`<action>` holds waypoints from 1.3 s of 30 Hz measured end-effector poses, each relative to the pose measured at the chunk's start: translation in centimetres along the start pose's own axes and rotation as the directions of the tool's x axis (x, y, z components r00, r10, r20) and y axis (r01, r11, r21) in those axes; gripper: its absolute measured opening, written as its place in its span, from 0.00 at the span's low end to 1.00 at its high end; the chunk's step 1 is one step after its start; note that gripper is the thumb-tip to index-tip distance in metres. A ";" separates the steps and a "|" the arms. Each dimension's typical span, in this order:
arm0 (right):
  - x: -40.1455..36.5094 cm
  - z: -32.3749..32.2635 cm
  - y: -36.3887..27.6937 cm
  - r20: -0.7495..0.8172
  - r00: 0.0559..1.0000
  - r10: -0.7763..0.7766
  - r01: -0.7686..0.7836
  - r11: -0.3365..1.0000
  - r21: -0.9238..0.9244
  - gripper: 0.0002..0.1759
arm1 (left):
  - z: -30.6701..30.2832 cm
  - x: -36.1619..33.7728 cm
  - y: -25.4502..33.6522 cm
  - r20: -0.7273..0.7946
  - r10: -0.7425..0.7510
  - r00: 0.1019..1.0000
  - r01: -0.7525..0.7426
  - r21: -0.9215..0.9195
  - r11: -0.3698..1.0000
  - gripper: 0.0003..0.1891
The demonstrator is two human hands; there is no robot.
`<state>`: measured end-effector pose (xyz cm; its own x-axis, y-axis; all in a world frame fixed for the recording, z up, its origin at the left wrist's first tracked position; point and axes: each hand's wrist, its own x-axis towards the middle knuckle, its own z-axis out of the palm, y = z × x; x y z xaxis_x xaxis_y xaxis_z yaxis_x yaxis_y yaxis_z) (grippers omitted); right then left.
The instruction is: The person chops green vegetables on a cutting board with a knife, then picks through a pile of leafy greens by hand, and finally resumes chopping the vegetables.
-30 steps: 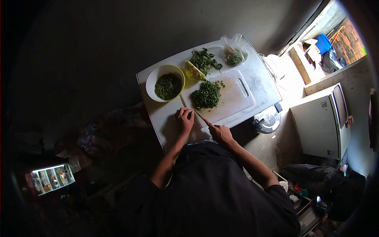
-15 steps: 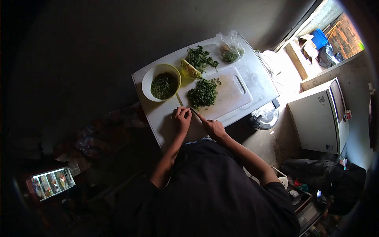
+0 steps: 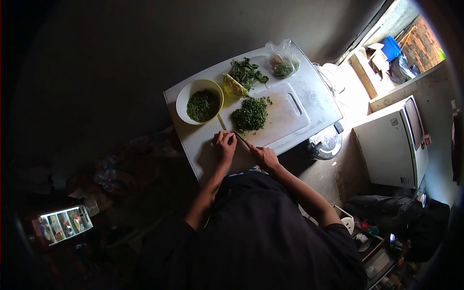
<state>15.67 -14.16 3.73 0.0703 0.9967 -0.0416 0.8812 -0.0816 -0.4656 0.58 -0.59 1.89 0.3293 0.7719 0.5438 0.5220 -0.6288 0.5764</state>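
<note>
My right hand [image 3: 265, 157] is closed round the handle of a knife [image 3: 243, 140] at the near edge of the white cutting board [image 3: 285, 129]. The blade points up and left toward my left hand [image 3: 225, 145], whose fingers are curled together by the blade tip. Whatever those fingers hold, if anything, is too small to tell. On the board, just beyond the blade, lies a heap of chopped green leaves [image 3: 250, 114]. A white bowl with a yellow-green rim [image 3: 182, 104] stands left of it, with more chopped greens [image 3: 203, 105] inside.
Behind the board lie whole leafy stems [image 3: 247, 71], a yellow wrapped piece [image 3: 235, 86] and a clear plastic bag [image 3: 284, 60] with greens, all on the white table [image 3: 321, 104]. Beyond its right edge are a lidded pot [image 3: 327, 144] and a small fridge [image 3: 386, 145].
The view has shifted slightly, so the table and its things sit a little further right. Both hands keep nearly the same pose at the board's near edge.
</note>
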 end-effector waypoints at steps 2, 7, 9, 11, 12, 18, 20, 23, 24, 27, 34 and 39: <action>-0.4 -0.3 0.1 0.016 1.000 0.006 -0.006 1.000 -0.013 0.40 | -0.1 0.0 -0.1 0.038 -0.011 0.999 0.011 0.000 1.000 0.04; -0.4 -0.7 0.5 0.063 0.998 0.016 -0.012 0.998 -0.063 0.39 | 0.0 -0.3 -0.5 0.083 -0.017 0.996 0.018 -0.011 1.000 0.05; -0.1 -0.7 0.7 0.016 1.000 0.005 -0.004 0.998 -0.066 0.39 | 0.0 -0.1 -0.5 0.090 -0.009 0.996 0.010 -0.016 1.000 0.05; 0.1 -0.7 0.9 -0.018 1.000 0.000 -0.001 0.999 -0.051 0.38 | -0.1 -0.1 -0.4 0.110 0.042 0.993 -0.040 -0.018 0.999 0.05; 0.2 -0.9 0.8 -0.050 0.999 -0.003 0.001 0.999 -0.037 0.37 | -0.1 -0.2 -0.4 0.109 0.043 0.993 -0.041 -0.017 0.999 0.05; -0.3 -2.4 -0.6 0.033 0.998 0.057 -0.057 0.998 -0.009 0.36 | 0.7 -0.5 -0.8 0.056 -0.035 0.998 0.039 -0.078 0.996 0.05; -0.7 -2.2 -0.6 0.037 0.998 0.049 -0.049 0.999 -0.002 0.36 | 1.8 -1.2 -2.0 0.017 -0.041 0.999 0.043 -0.130 0.991 0.05; -1.4 -2.3 -1.0 0.034 0.999 0.028 -0.028 1.000 0.010 0.37 | 0.9 -0.7 -0.9 0.030 -0.037 0.999 0.039 -0.058 0.998 0.05; -1.5 -2.4 -1.1 0.028 1.000 0.014 -0.015 1.000 0.017 0.38 | 0.7 -0.5 -0.7 0.029 -0.035 0.999 0.037 -0.059 0.998 0.05; -1.7 -2.2 -1.0 0.033 0.999 0.008 -0.009 1.000 0.009 0.39 | 0.1 -0.1 -0.1 0.024 -0.014 1.000 0.016 -0.063 0.998 0.05; -1.5 -0.6 -0.6 0.050 0.999 0.018 -0.019 1.000 0.010 0.40 | 0.3 -0.3 -0.5 0.044 -0.018 0.999 0.019 -0.037 0.999 0.05; 0.1 0.5 -0.5 0.029 0.999 0.026 -0.027 0.999 0.022 0.39 | 0.4 -0.2 -0.3 0.031 0.013 0.999 -0.012 -0.026 1.000 0.05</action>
<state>15.03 -14.00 3.55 0.0799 0.9936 -0.0795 0.8685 -0.1085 -0.4838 0.63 -0.49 1.37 0.3601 0.7663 0.5321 0.4971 -0.6402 0.5857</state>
